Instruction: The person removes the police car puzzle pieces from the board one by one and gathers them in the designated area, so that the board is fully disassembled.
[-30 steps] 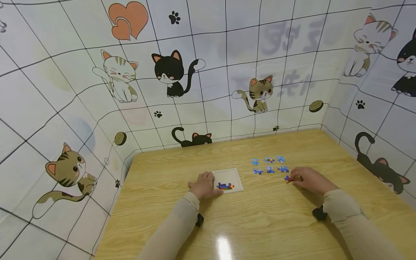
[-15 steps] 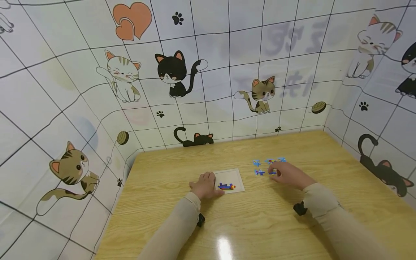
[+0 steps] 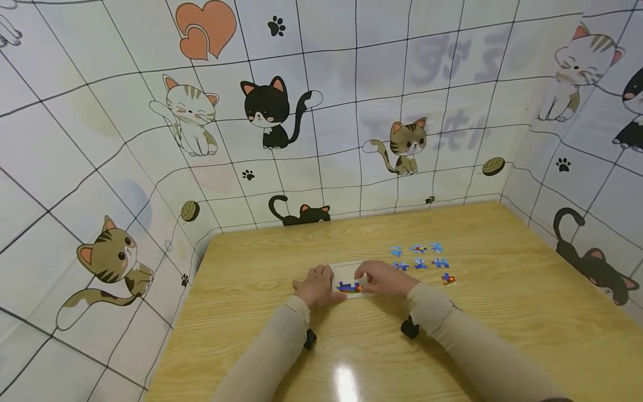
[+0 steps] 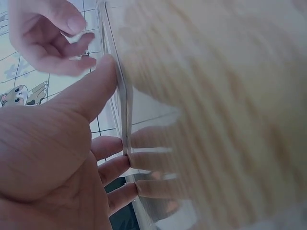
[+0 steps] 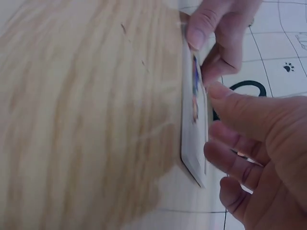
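A shallow white puzzle tray (image 3: 344, 272) lies on the table. Joined blue, red and yellow jigsaw pieces (image 3: 348, 287) sit along its near side. My left hand (image 3: 316, 287) rests at the tray's left end, thumb laid along the near edge, other fingertips touching down by the left side. Over the tray's right part is my right hand (image 3: 384, 277), its thumb and forefinger tips close together and low near the joined pieces. In the right wrist view, the right thumb (image 5: 240, 105) overlaps the tray's far edge. I cannot tell whether a piece is between those fingertips.
Several loose jigsaw pieces (image 3: 420, 263) lie in rows to the right of the tray. One red and blue piece (image 3: 449, 278) lies apart at their near right. A wall covering with cat drawings (image 3: 266, 117) bounds the wooden table (image 3: 261, 346) behind and at both sides.
My right hand has moved left, from beside the red and blue piece, past the loose pieces, to over the tray. My left hand has stayed at the tray's left end.
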The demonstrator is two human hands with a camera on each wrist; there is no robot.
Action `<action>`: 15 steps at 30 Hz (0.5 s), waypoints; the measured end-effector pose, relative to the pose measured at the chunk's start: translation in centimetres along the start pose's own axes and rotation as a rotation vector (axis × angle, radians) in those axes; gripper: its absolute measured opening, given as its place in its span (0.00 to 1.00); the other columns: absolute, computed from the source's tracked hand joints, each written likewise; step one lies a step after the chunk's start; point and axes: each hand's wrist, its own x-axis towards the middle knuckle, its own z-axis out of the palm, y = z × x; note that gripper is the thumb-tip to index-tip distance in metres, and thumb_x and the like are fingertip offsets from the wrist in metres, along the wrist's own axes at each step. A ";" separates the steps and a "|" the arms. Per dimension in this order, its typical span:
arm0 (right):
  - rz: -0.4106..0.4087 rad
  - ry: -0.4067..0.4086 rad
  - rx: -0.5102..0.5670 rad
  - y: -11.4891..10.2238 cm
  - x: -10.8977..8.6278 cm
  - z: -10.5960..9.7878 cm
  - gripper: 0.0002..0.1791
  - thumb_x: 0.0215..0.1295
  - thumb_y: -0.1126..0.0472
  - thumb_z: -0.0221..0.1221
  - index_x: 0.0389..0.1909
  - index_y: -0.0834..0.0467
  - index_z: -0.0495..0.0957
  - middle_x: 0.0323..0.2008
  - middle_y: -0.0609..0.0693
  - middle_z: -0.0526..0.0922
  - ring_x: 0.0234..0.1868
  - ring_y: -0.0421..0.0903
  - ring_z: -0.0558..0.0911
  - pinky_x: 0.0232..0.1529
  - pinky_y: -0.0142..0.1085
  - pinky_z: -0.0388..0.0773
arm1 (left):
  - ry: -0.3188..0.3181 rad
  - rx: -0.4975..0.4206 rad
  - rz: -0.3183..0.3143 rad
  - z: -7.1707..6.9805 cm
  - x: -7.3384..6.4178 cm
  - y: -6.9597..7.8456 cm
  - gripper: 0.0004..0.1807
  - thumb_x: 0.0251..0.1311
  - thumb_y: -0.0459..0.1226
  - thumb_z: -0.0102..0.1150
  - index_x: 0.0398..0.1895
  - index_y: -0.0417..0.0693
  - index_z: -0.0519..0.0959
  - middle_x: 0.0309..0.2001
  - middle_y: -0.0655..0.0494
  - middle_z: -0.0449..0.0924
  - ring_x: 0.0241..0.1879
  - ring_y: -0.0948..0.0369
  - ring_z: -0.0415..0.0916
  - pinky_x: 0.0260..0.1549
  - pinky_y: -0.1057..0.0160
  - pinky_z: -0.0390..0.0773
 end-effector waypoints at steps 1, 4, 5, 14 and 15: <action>0.003 -0.006 -0.008 -0.1 0.2 0.2 0.19 0.66 0.63 0.68 0.55 0.64 0.79 0.50 0.54 0.82 0.40 0.42 0.80 0.43 0.38 0.80 | 0.001 0.000 0.002 -0.1 0.0 0.0 0.30 0.58 0.66 0.64 0.41 0.55 0.65 0.51 0.55 0.68 0.59 0.51 0.65 0.51 0.19 0.61; 0.021 -0.027 -0.037 -0.4 0.7 0.7 0.20 0.64 0.61 0.70 0.55 0.65 0.80 0.52 0.53 0.81 0.45 0.46 0.81 0.48 0.40 0.80 | 0.002 -0.001 0.007 -0.2 -0.2 0.1 0.30 0.58 0.66 0.64 0.41 0.55 0.66 0.51 0.54 0.68 0.59 0.51 0.65 0.51 0.19 0.61; 0.018 -0.033 -0.051 -0.4 0.8 0.9 0.20 0.64 0.62 0.70 0.54 0.65 0.81 0.52 0.53 0.80 0.47 0.47 0.81 0.49 0.40 0.80 | 0.003 -0.002 0.008 -0.3 -0.2 0.1 0.30 0.58 0.66 0.64 0.41 0.55 0.66 0.50 0.54 0.68 0.59 0.51 0.65 0.50 0.19 0.61; -0.008 -0.031 -0.110 -0.8 1.0 1.5 0.15 0.63 0.66 0.69 0.51 0.61 0.83 0.47 0.51 0.78 0.45 0.46 0.79 0.47 0.40 0.79 | 0.011 -0.025 0.018 -0.4 -0.5 -0.2 0.20 0.70 0.59 0.55 0.40 0.56 0.67 0.48 0.57 0.68 0.57 0.53 0.66 0.52 0.21 0.61; 0.000 -0.034 -0.113 -0.9 1.0 1.5 0.15 0.64 0.66 0.69 0.51 0.61 0.83 0.47 0.50 0.78 0.45 0.45 0.78 0.48 0.40 0.79 | 0.015 -0.031 0.019 -0.4 -0.5 -0.2 0.18 0.71 0.58 0.54 0.40 0.56 0.67 0.50 0.57 0.69 0.58 0.53 0.66 0.52 0.21 0.61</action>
